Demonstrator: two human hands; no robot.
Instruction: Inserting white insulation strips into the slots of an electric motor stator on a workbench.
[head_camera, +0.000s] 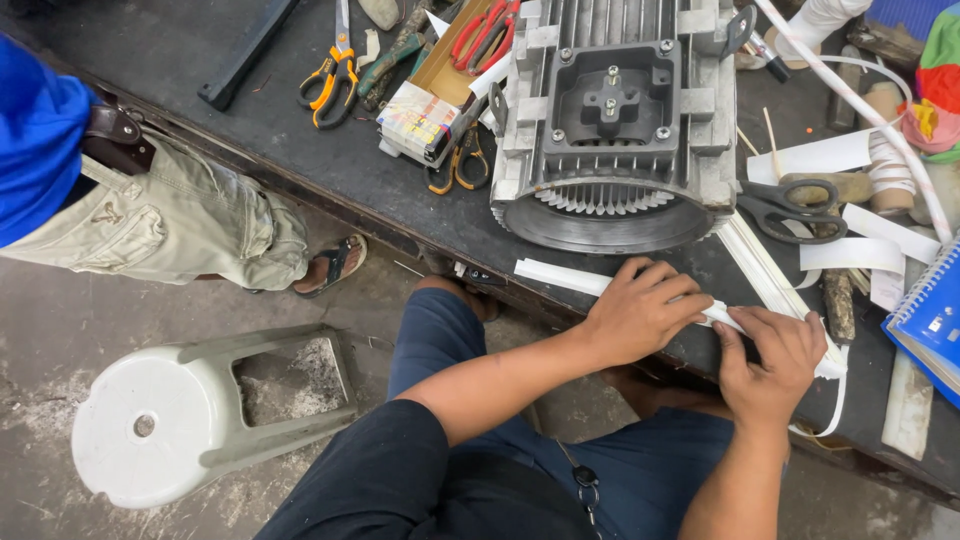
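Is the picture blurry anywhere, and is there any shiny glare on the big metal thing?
In the head view, the left hand, the right hand and the white paper strip look sharp, with soft even light; the metal motor housing shows only a mild sheen on its rim, no harsh glare; the bench edge bends slightly, suggesting wide-lens distortion.

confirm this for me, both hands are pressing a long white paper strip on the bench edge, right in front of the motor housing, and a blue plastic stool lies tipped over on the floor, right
Not quite: the stool lying on the floor is white or pale grey, not blue, as the head view shows. The rest holds: the left hand and right hand both press the long white paper strip at the bench edge, in front of the motor housing.
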